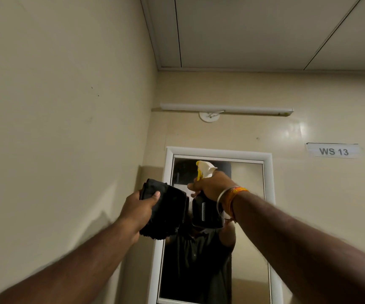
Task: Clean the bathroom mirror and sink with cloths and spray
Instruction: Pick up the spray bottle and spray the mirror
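A white-framed mirror (250, 216) hangs on the beige wall ahead, showing a person's reflection. My right hand (213, 186) grips the neck of a dark spray bottle (206, 212) with a white and yellow trigger head, held up in front of the upper part of the mirror, nozzle toward the glass. My left hand (138, 210) grips a folded black cloth (166, 210), raised just left of the bottle at the mirror's left frame edge. The sink is out of view.
A side wall (56, 128) stands close on the left. Above the mirror a tube light fitting (226, 109) runs along the wall, and a paper label reading WS 13 (333, 151) is stuck at the right. The ceiling panels (264, 29) fill the top.
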